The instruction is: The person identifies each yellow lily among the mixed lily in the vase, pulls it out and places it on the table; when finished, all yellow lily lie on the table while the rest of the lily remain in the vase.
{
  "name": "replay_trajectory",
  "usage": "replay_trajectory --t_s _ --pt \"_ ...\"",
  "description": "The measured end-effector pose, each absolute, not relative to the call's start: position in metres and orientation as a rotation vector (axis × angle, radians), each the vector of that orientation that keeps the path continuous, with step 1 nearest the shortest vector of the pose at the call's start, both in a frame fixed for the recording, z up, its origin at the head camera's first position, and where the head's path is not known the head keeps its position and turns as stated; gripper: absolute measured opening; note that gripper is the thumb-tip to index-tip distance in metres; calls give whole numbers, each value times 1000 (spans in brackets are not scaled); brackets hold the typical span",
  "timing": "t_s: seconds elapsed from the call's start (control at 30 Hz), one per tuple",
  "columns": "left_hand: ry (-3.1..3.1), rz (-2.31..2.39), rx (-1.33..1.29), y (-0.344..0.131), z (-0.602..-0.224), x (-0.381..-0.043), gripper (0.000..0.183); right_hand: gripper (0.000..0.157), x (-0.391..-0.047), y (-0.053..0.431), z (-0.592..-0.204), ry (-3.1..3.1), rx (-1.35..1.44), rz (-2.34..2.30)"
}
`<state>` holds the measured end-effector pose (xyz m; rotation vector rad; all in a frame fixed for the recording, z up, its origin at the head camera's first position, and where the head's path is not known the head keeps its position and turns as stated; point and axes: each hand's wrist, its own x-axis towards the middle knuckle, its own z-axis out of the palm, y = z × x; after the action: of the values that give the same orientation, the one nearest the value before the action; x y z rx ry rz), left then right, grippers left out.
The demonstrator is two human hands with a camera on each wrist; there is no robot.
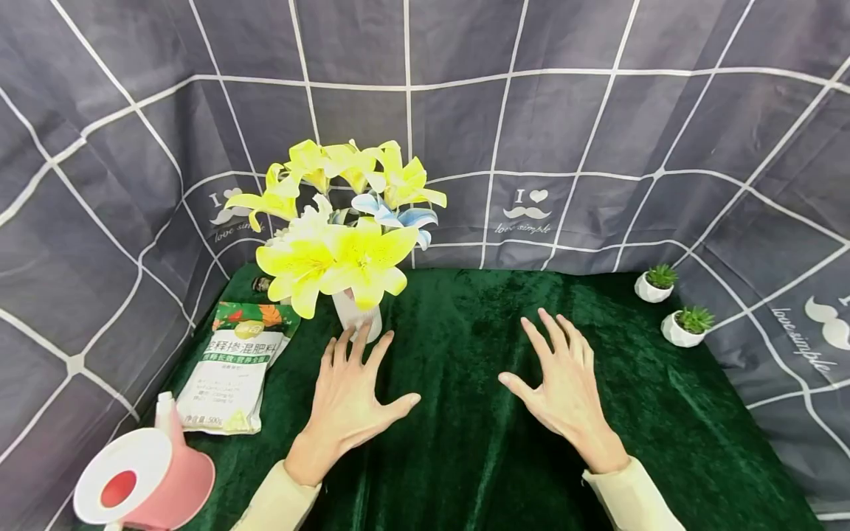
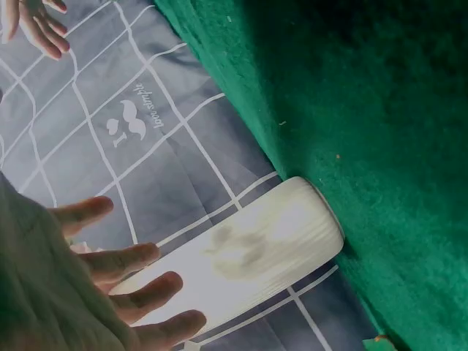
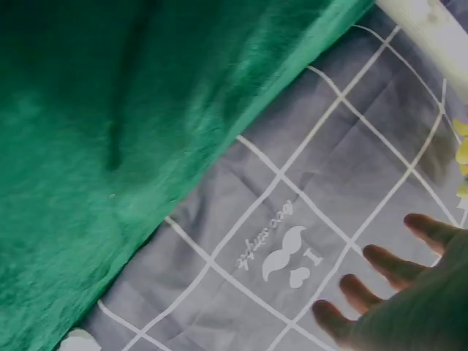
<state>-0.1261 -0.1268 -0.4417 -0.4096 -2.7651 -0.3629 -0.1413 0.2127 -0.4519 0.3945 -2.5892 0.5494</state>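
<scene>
My left hand (image 1: 352, 394) hovers over the green cloth with fingers spread, holding nothing. Its fingertips are just in front of a white ribbed vase (image 2: 292, 227); in the head view they overlap the vase's base, and whether they touch it I cannot tell. Yellow artificial lilies (image 1: 365, 258), with some white and blue blooms, stand in the vase and hide its top. Farther right, my right hand (image 1: 563, 380) also has its fingers extended, with nothing in it. Only its fingers and palm edge show in the right wrist view.
Left of the vase lies a printed fertilizer bag (image 1: 229, 376), with a pink watering can (image 1: 179, 483) nearer me. A small dark object (image 1: 262, 284) sits behind the bag. Two potted succulents, one farther back (image 1: 654, 286) and one nearer (image 1: 685, 330), stand at the right edge. Grey checked curtain (image 1: 458, 133) surrounds the table.
</scene>
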Motion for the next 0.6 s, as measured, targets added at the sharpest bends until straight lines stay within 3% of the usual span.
replay_trajectory --t_s 0.3,0.6 --pt "-2695 -733 -229 -132 -438 -125 63 50 -141 191 -429 -2385 503 869" --pt "-2366 -992 -18 -136 -438 -143 30 32 -152 147 -395 -2189 689 1185"
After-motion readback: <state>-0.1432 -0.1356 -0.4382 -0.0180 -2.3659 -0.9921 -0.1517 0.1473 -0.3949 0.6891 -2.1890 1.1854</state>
